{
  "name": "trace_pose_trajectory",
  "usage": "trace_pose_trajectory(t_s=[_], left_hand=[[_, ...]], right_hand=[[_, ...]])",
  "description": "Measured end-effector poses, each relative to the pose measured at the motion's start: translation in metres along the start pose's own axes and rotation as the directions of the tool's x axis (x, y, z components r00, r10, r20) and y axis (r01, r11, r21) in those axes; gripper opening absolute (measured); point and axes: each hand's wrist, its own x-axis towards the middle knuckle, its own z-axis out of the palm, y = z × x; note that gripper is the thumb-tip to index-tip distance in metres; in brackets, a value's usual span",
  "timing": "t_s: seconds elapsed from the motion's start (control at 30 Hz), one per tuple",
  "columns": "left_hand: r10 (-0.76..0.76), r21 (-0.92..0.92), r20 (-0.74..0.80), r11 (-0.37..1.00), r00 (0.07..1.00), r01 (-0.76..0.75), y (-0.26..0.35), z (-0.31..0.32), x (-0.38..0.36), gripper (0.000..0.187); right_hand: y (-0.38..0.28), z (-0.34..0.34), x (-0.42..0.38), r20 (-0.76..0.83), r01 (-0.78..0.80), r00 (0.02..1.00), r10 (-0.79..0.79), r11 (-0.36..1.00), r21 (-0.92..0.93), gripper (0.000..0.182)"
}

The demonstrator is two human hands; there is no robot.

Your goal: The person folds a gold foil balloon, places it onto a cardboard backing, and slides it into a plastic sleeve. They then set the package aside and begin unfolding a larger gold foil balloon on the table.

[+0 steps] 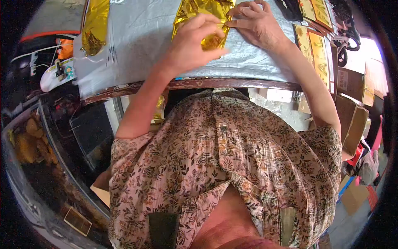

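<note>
A shiny gold foil piece [206, 12], creased and flat, lies on the covered table in front of me. Over its left side and lower end is my left hand [192, 43], slightly blurred, with the thumb stretched away from the bent fingers. Nothing shows in its grasp. At the foil's right edge rests my right hand [259, 25]. Its thumb and forefinger tips meet the foil there, while the other fingers curl above. Another long gold foil piece [94, 27] with a crumpled lower end lies at the table's left side.
A silvery grey cover [137, 50] spreads over the table, whose worn wooden edge [124, 90] runs before my body. Printed cards with gold letters [317, 54] lie at the right. Cardboard boxes [352, 124] stand beyond. A white board-like item [58, 74] is at the left.
</note>
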Motion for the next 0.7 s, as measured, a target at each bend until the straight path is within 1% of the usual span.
trace_pose_trajectory(t_s=[0.03, 0.1, 0.2, 0.23, 0.27, 0.3, 0.33, 0.37, 0.4, 0.43, 0.5, 0.53, 0.6, 0.63, 0.67, 0.7], left_hand=[[0.003, -0.002, 0.005, 1.000, 1.000, -0.003, 0.001, -0.004, -0.004, 0.034], [0.078, 0.196, 0.121, 0.975, 0.990, -0.101, 0.001, -0.011, -0.010, 0.042], [0.027, 0.176, 0.154, 0.983, 0.988, -0.055, -0.007, -0.011, -0.014, 0.039], [0.030, 0.177, 0.154, 0.983, 0.988, -0.057, -0.008, -0.012, -0.015, 0.039], [0.111, 0.230, 0.157, 0.962, 0.981, -0.145, -0.009, -0.012, -0.016, 0.036], [0.190, 0.281, 0.164, 0.931, 0.968, -0.231, -0.009, -0.012, -0.016, 0.033], [0.192, 0.281, 0.163, 0.931, 0.968, -0.232, -0.008, -0.012, -0.016, 0.033], [0.220, 0.306, 0.180, 0.914, 0.959, -0.267, -0.006, -0.012, -0.016, 0.029], [0.246, 0.331, 0.198, 0.894, 0.949, -0.301, -0.005, -0.012, -0.017, 0.025], [0.245, 0.331, 0.198, 0.895, 0.949, -0.300, -0.007, -0.010, -0.018, 0.025], [0.284, 0.340, 0.175, 0.881, 0.943, -0.329, -0.011, -0.005, -0.020, 0.017], [0.284, 0.340, 0.175, 0.881, 0.943, -0.328, -0.014, -0.005, -0.019, 0.017], [0.262, 0.209, 0.045, 0.941, 0.964, -0.265, -0.017, -0.004, -0.016, 0.013], [0.262, 0.209, 0.044, 0.941, 0.964, -0.265, -0.018, -0.003, -0.014, 0.013], [0.140, 0.082, -0.022, 0.987, 0.990, -0.138, -0.019, -0.002, -0.012, 0.013], [0.009, -0.054, -0.071, 0.998, 0.997, -0.013, -0.020, -0.002, -0.009, 0.013]], right_hand=[[-0.001, 0.000, 0.000, 0.004, -0.007, 1.000, 0.007, 1.000, 0.002, 0.023], [-0.002, 0.000, -0.002, 0.007, -0.011, 1.000, 0.011, 1.000, 0.005, 0.022], [-0.005, -0.001, -0.001, 0.004, -0.013, 1.000, 0.013, 1.000, -0.018, 0.023], [-0.006, -0.002, -0.001, 0.049, -0.083, 0.996, 0.080, 0.995, 0.050, 0.024], [-0.006, -0.003, -0.001, 0.098, -0.156, 0.984, 0.145, 0.981, 0.114, 0.025], [-0.006, -0.004, -0.002, 0.099, -0.158, 0.984, 0.147, 0.981, 0.112, 0.025], [-0.007, -0.003, -0.003, 0.071, -0.115, 0.991, 0.111, 0.991, 0.061, 0.025], [-0.008, -0.003, -0.003, 0.045, -0.074, 0.996, 0.073, 0.997, 0.011, 0.026], [-0.009, -0.002, -0.004, 0.046, -0.074, 0.996, 0.073, 0.997, 0.012, 0.026], [-0.009, -0.002, -0.004, 0.042, -0.083, 0.996, 0.082, 0.996, 0.012, 0.025], [-0.011, -0.002, -0.004, 0.037, -0.090, 0.995, 0.089, 0.996, 0.010, 0.025], [-0.012, -0.001, -0.004, 0.027, -0.098, 0.995, 0.097, 0.995, 0.001, 0.024], [-0.014, 0.000, -0.005, 0.018, -0.106, 0.994, 0.106, 0.994, -0.007, 0.023], [-0.015, 0.000, -0.006, 0.016, -0.124, 0.992, 0.124, 0.992, 0.024, 0.022], [-0.016, 0.000, -0.006, 0.015, -0.142, 0.990, 0.141, 0.988, 0.056, 0.022], [-0.017, -0.002, -0.005, 0.016, -0.141, 0.990, 0.140, 0.988, 0.056, 0.022]])
